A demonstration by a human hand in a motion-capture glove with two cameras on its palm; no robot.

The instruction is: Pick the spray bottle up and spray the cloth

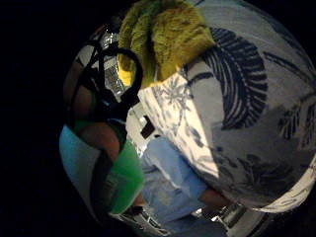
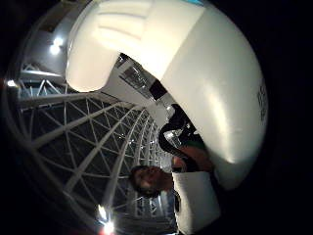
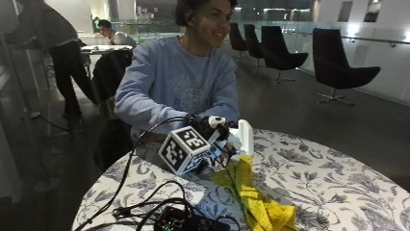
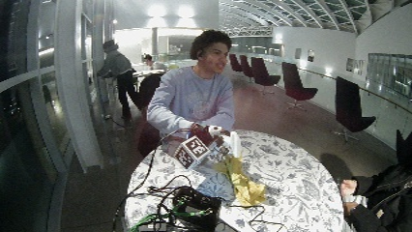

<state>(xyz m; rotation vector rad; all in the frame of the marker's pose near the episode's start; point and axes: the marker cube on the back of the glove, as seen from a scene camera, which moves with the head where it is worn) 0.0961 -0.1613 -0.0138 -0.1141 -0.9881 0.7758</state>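
Near the table's (image 3: 333, 183) edge closest to the person, the gloved right hand (image 3: 214, 132) has its fingers curled round the white spray bottle (image 3: 244, 137), holding it upright above the flowered tablecloth, long axis running from six to twelve o'clock. Which way the nozzle faces cannot be made out. At about five o'clock from the bottle, the yellow cloth (image 3: 256, 199) lies crumpled, its upper end lifted just beside the bottle. Faint dark marks on the bottle's side cannot be read.

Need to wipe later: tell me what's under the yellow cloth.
The yellow cloth lies on the floral tablecloth, beside the white spray bottle at the right hand. Anything beneath its folds is hidden.
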